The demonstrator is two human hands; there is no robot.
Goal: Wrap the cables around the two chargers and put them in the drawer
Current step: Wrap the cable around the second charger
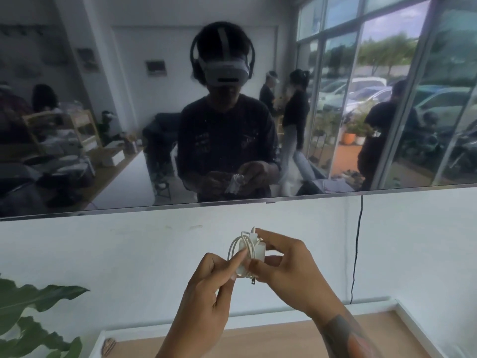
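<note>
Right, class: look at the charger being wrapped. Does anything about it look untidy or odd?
Yes. The white cable sits in loose, uneven loops bulging off the left side of the charger rather than lying tight. Both the left hand and right hand hold the bundle.

A white charger (254, 254) of smooth, matt plastic is seen, wound with a thin white plastic-coated cable (236, 248). The bench (258, 337) is topped with pale matt wood. The screen (129, 112) is glossy.

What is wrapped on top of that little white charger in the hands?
White cable loops coil around the charger, held by the left hand and right hand. Fingers hide its lower sides.
</note>
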